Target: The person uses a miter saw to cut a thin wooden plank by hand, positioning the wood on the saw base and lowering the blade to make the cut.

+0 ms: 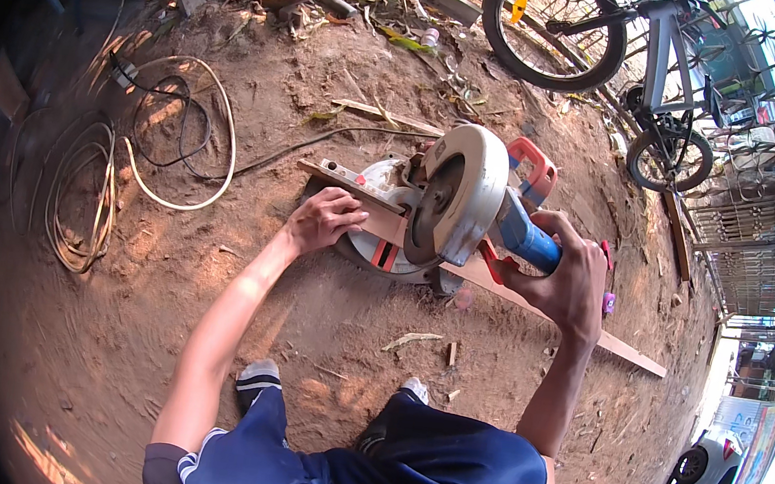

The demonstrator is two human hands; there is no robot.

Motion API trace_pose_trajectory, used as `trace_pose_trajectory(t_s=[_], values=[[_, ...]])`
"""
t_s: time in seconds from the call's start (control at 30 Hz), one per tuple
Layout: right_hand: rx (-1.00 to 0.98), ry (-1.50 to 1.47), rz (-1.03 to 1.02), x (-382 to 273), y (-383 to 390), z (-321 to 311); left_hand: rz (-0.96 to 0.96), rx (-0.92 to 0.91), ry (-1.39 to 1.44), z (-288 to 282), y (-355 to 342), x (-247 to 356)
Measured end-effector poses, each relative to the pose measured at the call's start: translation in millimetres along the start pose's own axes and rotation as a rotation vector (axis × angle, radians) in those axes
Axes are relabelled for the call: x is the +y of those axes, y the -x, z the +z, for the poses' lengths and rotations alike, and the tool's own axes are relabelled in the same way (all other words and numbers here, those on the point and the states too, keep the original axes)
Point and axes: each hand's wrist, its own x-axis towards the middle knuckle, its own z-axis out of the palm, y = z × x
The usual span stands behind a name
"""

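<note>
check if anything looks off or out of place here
The miter saw stands directly on the dirt ground, an odd spot for it, and a loose white cable lies looped on the soil to its left. I see no obvious damage or spill.

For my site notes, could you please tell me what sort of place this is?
Probably an outdoor yard serving as workspace: bare dirt ground, a bicycle beside a fence, and a miter saw.

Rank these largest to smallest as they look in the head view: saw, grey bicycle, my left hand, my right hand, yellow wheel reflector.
1. Saw and grey bicycle: too close to rank; the bicycle stands farther off.
2. Right hand
3. Left hand
4. Yellow wheel reflector
</note>
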Motion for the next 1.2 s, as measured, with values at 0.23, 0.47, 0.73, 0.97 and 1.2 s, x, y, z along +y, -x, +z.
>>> trace_pose_trajectory(t_s=[0.23, 0.47, 0.73, 0.97, 1.2], values=[[0.034, -0.027, 0.031, -2, 17, 12, -0.032, 0.003, 0.05, 2, -3, 2], [0.126, 0.039, 0.088, -6, 24, 21, -0.015, 0.006, 0.033, 1, -4, 2], [0.147, 0.025, 0.033, -5, 23, 20, -0.014, 0.017, 0.059, -2, -7, 3], [0.123, 0.054, 0.021, 0, 23, 22, -0.037, 0.026, 0.118, -9, -10, 5], [0.129, 0.058, 0.006, 3, 21, 20, -0.107, -0.035, 0.317, -12, -7, -11]])
